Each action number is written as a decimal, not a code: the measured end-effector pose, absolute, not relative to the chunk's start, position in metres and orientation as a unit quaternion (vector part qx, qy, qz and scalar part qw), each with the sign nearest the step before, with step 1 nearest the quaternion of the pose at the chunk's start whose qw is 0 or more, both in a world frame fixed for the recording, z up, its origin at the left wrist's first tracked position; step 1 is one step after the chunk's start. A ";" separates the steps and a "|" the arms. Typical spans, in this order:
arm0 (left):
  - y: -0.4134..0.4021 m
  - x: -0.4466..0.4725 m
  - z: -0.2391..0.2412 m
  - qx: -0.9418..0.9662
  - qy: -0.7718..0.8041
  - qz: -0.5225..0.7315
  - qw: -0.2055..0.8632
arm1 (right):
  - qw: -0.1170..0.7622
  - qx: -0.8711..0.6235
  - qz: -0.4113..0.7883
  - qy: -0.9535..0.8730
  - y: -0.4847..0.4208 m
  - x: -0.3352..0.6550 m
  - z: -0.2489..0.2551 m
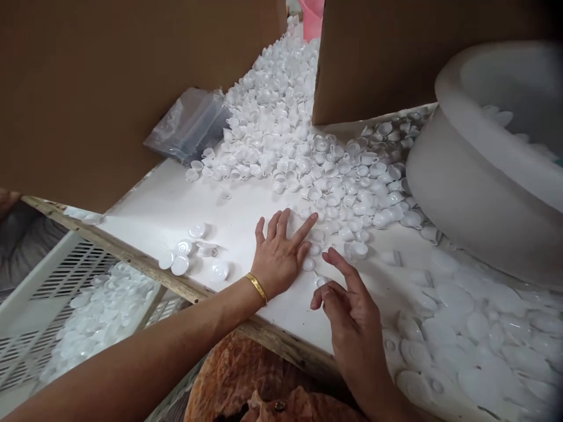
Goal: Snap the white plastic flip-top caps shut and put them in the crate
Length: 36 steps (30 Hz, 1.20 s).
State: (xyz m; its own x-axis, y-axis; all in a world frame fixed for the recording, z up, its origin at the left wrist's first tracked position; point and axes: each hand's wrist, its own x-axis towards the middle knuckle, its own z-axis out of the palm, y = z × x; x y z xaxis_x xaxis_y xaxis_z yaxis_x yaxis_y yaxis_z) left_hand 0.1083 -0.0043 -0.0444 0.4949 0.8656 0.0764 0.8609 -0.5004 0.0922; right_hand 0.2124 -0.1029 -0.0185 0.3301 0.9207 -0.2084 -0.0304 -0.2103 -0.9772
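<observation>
My left hand point(281, 249), with a gold bangle at the wrist, lies flat and open on the white table point(176, 205), fingers stretched toward a big heap of tiny white plastic cups point(303, 140). A few loose cups touch its fingertips. My right hand point(349, 310) hovers just to the right, fingers half curled, index pointing at the cups, thumb and middle finger close together; I cannot make out anything between them. Small white saucers point(457, 328) lie spread under and to the right of this hand.
A large white tub point(475, 176) stands at right. Cardboard boxes point(88, 88) rise at left and back. A clear plastic bag bundle point(189, 126) lies by the heap. A few saucers point(185, 258) sit at left. Below the table edge, a white slatted crate point(88, 310) holds more pieces.
</observation>
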 end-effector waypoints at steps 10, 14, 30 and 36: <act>-0.001 0.095 -0.036 0.757 0.613 0.141 0.176 | 0.309 -0.577 0.274 -0.705 -0.112 0.203 -0.029; 0.003 0.083 -0.029 0.781 0.599 0.109 0.139 | 0.226 -0.564 0.222 -0.762 -0.108 0.180 -0.028; 0.007 0.046 -0.027 0.892 0.430 0.133 0.054 | -0.038 -0.682 0.066 -0.728 -0.168 0.306 -0.020; -0.028 0.091 -0.037 0.932 0.308 0.112 0.152 | 0.058 -0.710 0.131 -0.689 -0.153 0.295 -0.010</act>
